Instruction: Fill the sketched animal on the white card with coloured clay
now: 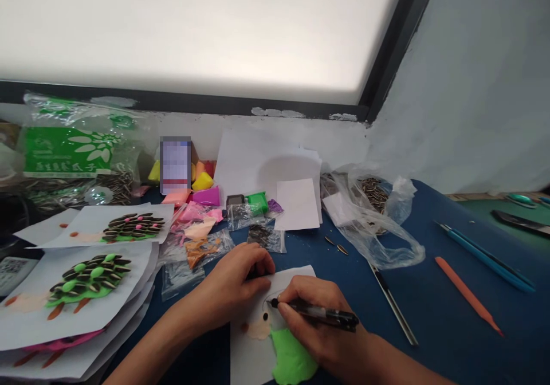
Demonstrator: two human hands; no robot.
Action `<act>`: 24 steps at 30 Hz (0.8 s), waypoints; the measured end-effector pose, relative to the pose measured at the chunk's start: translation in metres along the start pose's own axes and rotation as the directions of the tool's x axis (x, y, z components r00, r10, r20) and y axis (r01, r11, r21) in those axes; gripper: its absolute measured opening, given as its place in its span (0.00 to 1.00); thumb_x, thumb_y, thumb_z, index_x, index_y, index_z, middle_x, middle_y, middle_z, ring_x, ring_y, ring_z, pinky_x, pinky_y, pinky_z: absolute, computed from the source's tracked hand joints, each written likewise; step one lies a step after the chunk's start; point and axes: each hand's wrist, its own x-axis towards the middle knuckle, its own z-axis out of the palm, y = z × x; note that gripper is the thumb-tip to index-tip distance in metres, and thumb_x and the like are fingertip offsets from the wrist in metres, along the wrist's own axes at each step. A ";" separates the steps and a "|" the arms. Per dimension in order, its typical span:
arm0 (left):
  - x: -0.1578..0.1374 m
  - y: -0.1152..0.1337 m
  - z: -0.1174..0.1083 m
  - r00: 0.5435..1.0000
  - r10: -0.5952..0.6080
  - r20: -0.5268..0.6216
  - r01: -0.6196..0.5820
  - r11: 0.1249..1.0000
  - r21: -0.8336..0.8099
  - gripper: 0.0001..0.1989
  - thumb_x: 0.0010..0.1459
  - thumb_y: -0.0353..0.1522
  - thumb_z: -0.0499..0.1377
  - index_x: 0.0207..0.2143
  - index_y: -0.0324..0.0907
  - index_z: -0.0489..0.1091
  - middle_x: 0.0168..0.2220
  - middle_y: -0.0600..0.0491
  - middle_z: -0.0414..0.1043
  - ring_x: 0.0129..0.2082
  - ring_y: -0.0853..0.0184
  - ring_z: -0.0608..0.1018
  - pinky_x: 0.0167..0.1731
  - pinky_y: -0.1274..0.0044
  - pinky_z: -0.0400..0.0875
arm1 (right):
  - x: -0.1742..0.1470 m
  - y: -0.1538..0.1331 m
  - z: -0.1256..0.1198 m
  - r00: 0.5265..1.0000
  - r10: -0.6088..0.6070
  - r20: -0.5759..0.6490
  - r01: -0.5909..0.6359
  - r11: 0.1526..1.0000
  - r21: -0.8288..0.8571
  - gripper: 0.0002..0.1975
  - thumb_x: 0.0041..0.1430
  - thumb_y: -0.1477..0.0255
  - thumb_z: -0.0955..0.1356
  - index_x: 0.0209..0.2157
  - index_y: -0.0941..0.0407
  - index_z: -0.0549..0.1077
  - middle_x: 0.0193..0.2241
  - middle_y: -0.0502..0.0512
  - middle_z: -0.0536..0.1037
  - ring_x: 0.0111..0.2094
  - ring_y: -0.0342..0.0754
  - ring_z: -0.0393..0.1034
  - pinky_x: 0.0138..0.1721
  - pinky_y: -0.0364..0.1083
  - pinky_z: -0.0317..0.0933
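My right hand (320, 310) grips a black pen (320, 311) between thumb and fingers. Its tip touches a white sheet of paper (240, 362) beside a thin curved dark line. On that sheet lie a bright green clay shape (292, 356), a pale peach clay piece (259, 330), a black dot (265, 317) and a small brown blob (244, 327). My left hand (243, 273) rests at the sheet's upper left edge with its fingers curled. Something dark shows under those fingers, mostly hidden.
Stacked papers with seed-and-clay hedgehogs (90, 279) lie left. Behind are a seed bag (77, 150), a phone (175, 167), clay packets (204, 196) and white paper (296, 204). Rightward lie a plastic bag of seeds (373, 201), a craft knife (393, 305), an orange tool (466, 290) and blue tweezers (485, 256).
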 end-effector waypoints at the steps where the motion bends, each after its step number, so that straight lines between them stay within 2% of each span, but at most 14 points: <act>1: 0.000 0.000 0.000 1.000 0.001 0.000 -0.001 1.000 0.001 0.06 0.52 0.27 0.55 0.32 0.42 0.70 0.32 0.55 0.69 0.35 0.64 0.71 0.36 0.73 0.64 | 0.000 0.000 0.000 1.000 -0.003 0.005 0.003 1.000 0.001 0.08 0.60 0.75 0.64 0.27 0.57 0.71 0.24 0.49 0.73 0.26 0.42 0.67 0.31 0.41 0.59; 17: 0.001 0.000 0.000 1.000 -0.022 0.012 0.022 1.000 -0.001 0.06 0.52 0.26 0.56 0.33 0.42 0.71 0.33 0.55 0.69 0.36 0.64 0.70 0.37 0.73 0.64 | -0.004 0.000 0.000 0.999 -0.036 -0.025 0.035 0.997 -0.065 0.09 0.60 0.75 0.63 0.27 0.56 0.70 0.24 0.50 0.74 0.27 0.43 0.69 0.32 0.41 0.59; 24: 0.001 -0.001 0.000 1.000 -0.014 0.014 0.014 1.000 -0.010 0.06 0.51 0.27 0.56 0.33 0.43 0.70 0.32 0.54 0.68 0.35 0.64 0.70 0.37 0.73 0.64 | -0.001 0.000 0.000 0.999 0.004 -0.037 -0.003 1.000 0.012 0.10 0.61 0.74 0.64 0.26 0.56 0.71 0.23 0.49 0.73 0.25 0.42 0.66 0.28 0.40 0.57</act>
